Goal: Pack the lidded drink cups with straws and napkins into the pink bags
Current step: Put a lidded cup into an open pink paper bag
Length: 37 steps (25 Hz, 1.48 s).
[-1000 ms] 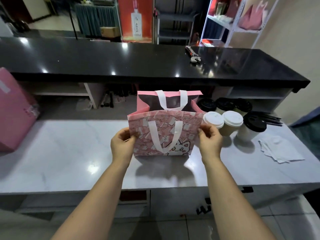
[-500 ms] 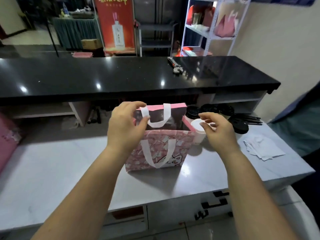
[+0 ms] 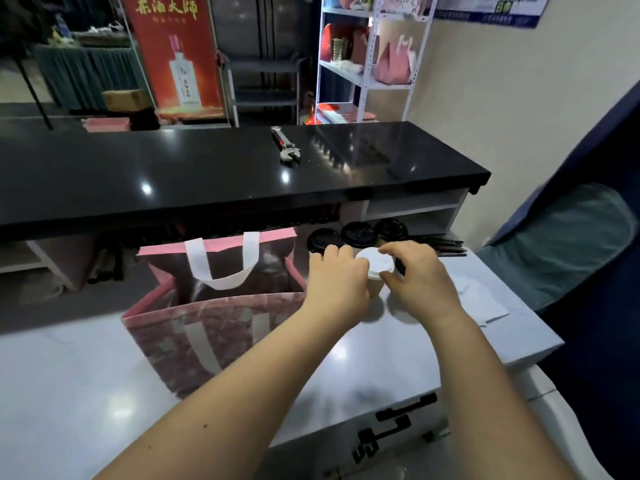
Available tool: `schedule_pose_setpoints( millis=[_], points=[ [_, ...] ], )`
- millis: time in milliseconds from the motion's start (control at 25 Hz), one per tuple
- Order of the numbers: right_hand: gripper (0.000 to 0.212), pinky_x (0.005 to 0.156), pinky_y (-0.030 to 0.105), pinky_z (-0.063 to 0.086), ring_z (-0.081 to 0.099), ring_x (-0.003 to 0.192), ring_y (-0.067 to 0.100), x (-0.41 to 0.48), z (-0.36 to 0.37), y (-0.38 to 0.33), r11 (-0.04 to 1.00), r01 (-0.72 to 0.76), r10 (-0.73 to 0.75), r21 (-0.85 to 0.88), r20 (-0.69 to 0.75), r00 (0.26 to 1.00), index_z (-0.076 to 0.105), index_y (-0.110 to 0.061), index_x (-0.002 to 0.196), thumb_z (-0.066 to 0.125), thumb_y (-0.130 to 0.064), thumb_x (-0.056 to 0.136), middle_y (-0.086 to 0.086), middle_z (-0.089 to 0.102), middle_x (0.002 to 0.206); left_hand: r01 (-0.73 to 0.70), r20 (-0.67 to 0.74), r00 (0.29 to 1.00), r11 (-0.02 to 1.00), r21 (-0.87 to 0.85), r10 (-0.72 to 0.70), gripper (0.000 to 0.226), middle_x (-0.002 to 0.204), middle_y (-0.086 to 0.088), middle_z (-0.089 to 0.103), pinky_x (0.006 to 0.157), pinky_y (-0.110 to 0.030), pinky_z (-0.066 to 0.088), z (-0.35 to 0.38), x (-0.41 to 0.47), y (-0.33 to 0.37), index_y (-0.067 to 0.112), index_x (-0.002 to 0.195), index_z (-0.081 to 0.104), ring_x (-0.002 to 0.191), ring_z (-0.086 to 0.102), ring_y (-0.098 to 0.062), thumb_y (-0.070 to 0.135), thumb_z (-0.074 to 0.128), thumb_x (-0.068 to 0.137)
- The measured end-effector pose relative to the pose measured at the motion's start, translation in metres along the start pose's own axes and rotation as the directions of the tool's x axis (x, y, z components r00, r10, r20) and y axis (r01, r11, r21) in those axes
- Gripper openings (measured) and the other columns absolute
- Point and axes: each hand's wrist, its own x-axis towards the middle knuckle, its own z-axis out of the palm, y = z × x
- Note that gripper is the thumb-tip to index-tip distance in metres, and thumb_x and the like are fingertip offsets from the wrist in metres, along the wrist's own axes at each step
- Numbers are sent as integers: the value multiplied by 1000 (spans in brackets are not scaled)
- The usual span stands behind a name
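Now the right grip (image 3: 415, 278) pinches the white-lidded cup (image 3: 375, 266) at its rim. The cup stands on the worktop (image 3: 69, 375) just beside the pink bag (image 3: 214, 327), whose mouth stands open, probably to receive it. The left grip (image 3: 337, 285) curls beside the lid; I cannot tell whether it holds anything.

A pale, glossy white desk (image 3: 69, 375) fills the foreground. Its cabinet front (image 3: 346, 441) below bears black angular handles (image 3: 398, 431). Behind it rises a higher black desk (image 3: 173, 174), polished and spotted with reflected lights. An adjustable wrench (image 3: 286, 147) lies on it, right of centre. Open white cubbyholes (image 3: 412, 209) sit under its right end. Further back stands a red banner (image 3: 176, 53) showing a white bottle and gold characters. A cardboard box (image 3: 123, 99) sits to its left and a white metal shelving rack (image 3: 346, 72) to its right. A blue poster (image 3: 491, 6) hangs on the cream wall. Dark blue fabric (image 3: 588, 237) fills the right edge.
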Motion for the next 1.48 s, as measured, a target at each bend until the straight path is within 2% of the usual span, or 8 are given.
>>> schedule_pose_setpoints(
  millis=[280,440,640,760,880,1040,1280,1480],
  points=[
    [46,94,39,40,45,118,26,38,68,50,978,207,-192,-9,333,923,57,-27,124,65,-21,79,-4,57,125,268,82,960,963,22,-269,38,123,-4,48,86,-38,35,79,15,13,23,124,48,114,43,-28,25,51,87],
    [62,108,41,16,20,135,28,39,110,53,957,287,-235,-47,453,860,40,-33,138,62,-25,81,-1,29,149,395,97,911,916,61,-400,44,126,-2,46,91,-39,36,92,16,10,25,129,42,117,42,-26,23,50,86],
    [65,113,56,-3,2,144,34,56,131,42,930,342,-223,-137,530,818,24,-31,142,57,-36,87,7,4,159,465,-42,885,883,54,-464,40,104,-3,60,76,-39,44,99,15,8,22,109,59,96,55,-28,15,63,70],
    [51,114,52,-6,18,139,32,51,134,42,941,329,-272,-73,412,869,38,-27,133,55,-31,85,9,22,152,453,-119,888,890,55,-445,45,96,-5,61,66,-40,46,97,18,10,19,101,63,87,57,-31,9,68,57],
    [54,116,51,-7,32,129,31,47,129,44,941,338,-300,-24,406,863,37,-22,135,52,-24,83,11,33,139,440,-170,889,896,56,-426,47,95,-7,61,62,-38,45,86,29,13,17,99,65,86,58,-33,8,70,53],
    [74,104,52,33,48,110,44,51,114,40,869,479,-494,125,293,819,41,-16,124,73,-16,58,22,47,124,444,-240,877,894,67,-417,52,112,-4,56,76,-41,42,44,43,6,21,120,58,104,52,-30,12,68,70],
    [71,96,39,41,41,116,33,96,56,7,853,477,-508,211,131,851,47,-18,127,79,-17,63,14,39,132,445,-344,826,891,-87,-446,54,123,1,53,91,-42,37,-44,33,-55,29,129,55,118,43,-27,12,63,78],
    [64,103,32,33,29,126,23,123,16,-42,854,459,-489,246,79,868,48,-25,130,76,-26,72,5,29,139,463,-250,833,869,-173,-494,59,119,3,56,95,-44,42,-68,-15,-110,30,130,51,114,47,-22,22,72,76]
  ],
)
